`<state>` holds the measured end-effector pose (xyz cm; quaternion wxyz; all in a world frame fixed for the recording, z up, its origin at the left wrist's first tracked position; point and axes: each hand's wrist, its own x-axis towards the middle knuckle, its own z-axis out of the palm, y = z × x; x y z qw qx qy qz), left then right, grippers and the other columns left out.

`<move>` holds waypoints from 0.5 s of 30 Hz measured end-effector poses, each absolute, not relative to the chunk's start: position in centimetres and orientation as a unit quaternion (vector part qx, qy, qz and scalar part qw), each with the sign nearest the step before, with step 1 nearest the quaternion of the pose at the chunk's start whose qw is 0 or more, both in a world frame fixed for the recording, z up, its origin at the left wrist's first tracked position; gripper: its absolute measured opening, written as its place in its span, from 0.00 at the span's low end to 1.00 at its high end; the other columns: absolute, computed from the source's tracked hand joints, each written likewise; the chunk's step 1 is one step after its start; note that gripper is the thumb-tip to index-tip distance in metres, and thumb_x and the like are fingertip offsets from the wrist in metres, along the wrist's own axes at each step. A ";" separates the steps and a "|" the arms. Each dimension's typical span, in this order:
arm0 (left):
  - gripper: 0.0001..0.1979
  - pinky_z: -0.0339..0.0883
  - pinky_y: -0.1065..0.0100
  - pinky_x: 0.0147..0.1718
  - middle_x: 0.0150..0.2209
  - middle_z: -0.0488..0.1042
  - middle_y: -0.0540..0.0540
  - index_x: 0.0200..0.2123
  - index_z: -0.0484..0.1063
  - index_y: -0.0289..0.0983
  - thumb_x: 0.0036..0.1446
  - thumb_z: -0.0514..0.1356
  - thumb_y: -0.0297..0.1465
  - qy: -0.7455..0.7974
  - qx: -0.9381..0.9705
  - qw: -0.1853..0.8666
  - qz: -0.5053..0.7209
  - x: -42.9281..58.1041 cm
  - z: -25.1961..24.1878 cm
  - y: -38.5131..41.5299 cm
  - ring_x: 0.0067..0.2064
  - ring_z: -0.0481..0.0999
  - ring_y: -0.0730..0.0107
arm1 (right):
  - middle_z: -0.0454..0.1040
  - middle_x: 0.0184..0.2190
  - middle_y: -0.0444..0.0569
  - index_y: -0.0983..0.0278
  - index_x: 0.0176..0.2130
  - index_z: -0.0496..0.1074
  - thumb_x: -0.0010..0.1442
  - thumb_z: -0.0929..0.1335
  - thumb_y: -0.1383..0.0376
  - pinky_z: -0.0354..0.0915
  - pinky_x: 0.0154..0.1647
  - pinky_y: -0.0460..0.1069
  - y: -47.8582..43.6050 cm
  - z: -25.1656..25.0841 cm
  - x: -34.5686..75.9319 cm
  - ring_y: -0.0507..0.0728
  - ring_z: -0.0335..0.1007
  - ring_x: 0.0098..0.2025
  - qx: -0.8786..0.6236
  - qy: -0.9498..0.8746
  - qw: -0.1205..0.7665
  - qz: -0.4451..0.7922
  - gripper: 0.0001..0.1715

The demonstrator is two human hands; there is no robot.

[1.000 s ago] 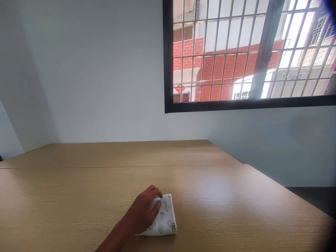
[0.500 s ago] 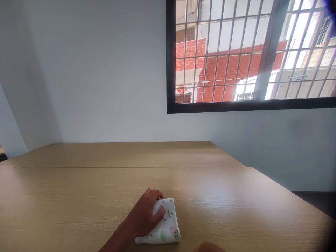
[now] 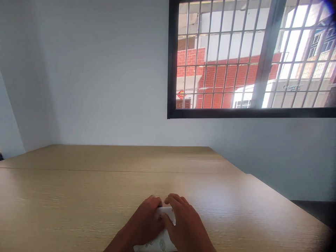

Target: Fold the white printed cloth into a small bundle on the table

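Pale wall (image 3: 110, 77), wood-grain table (image 3: 78, 199) and barred window (image 3: 264, 59) show a plain room, home or office unclear.

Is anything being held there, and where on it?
A folded white printed cloth: the left hand holds its left side; the right hand covers its right side, its grip unclear.

At six o'clock, the cloth (image 3: 156, 245) is white with small greenish and dark printed motifs. Pale tan wood grain streaks the bench (image 3: 99, 199). Ten o'clock: bluish-grey wall (image 3: 105, 70). Two o'clock: black window frame (image 3: 236, 113), red brickwork (image 3: 228, 77).
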<state>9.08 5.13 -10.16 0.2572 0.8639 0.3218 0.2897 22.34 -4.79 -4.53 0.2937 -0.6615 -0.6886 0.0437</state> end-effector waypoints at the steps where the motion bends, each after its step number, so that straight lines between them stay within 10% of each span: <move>1: 0.04 0.57 0.68 0.33 0.34 0.66 0.49 0.30 0.63 0.36 0.51 0.57 0.27 0.318 0.866 0.250 0.295 9.1 -10.3 5.3 0.34 0.64 0.69 | 0.69 0.42 0.45 0.65 0.42 0.72 0.62 0.67 0.77 0.58 0.45 0.50 -4.6 -5.0 22.9 0.58 0.63 0.45 -0.668 -0.690 0.271 0.062 0.10; 15: 0.07 0.59 0.72 0.34 0.37 0.65 0.49 0.29 0.66 0.37 0.44 0.61 0.25 0.257 0.856 0.327 0.306 8.8 -10.1 4.3 0.36 0.66 0.71 | 0.72 0.36 0.45 0.62 0.35 0.75 0.69 0.63 0.66 0.56 0.39 0.47 -5.0 -4.6 23.6 0.57 0.67 0.41 -0.690 -0.664 0.251 0.141 0.13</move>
